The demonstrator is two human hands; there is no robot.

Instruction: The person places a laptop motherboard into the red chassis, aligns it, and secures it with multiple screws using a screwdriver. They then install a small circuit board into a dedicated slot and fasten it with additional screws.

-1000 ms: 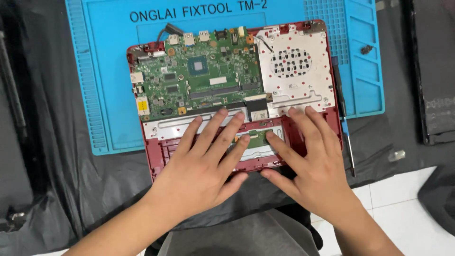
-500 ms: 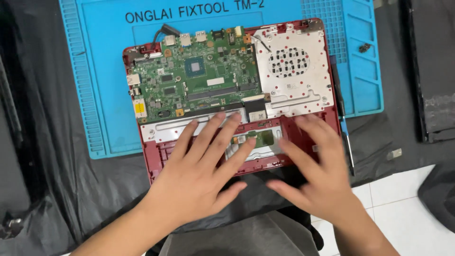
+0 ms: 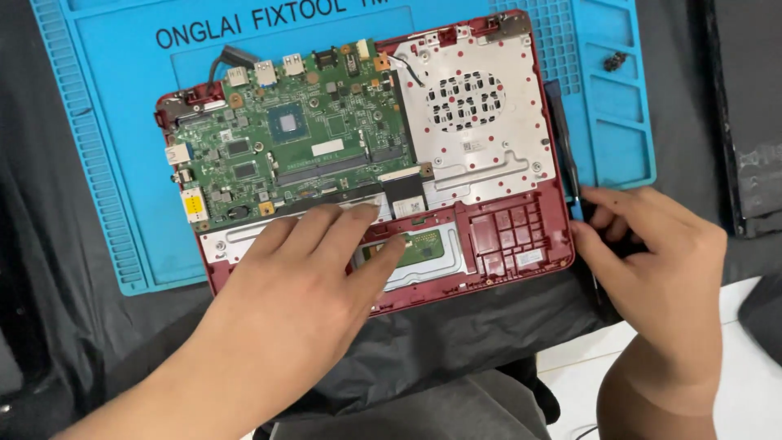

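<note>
Red laptop base (image 3: pixel 505 244), opened to its green motherboard (image 3: pixel 293 147), lies on our blue repair mat (image 3: pixel 106 163). Our left hand (image 3: pixel 301 293) presses flat, fingers spread, on its front edge; our right hand (image 3: pixel 660 261) pinches a dark screwdriver (image 3: pixel 566 163) beside it.

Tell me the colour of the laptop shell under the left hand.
Dark red, clearest in the head view: laptop shell, with the left hand pressing on it.

A small yellow label (image 3: pixel 193 204) sits at the green board's left edge, perhaps a sticker
</note>
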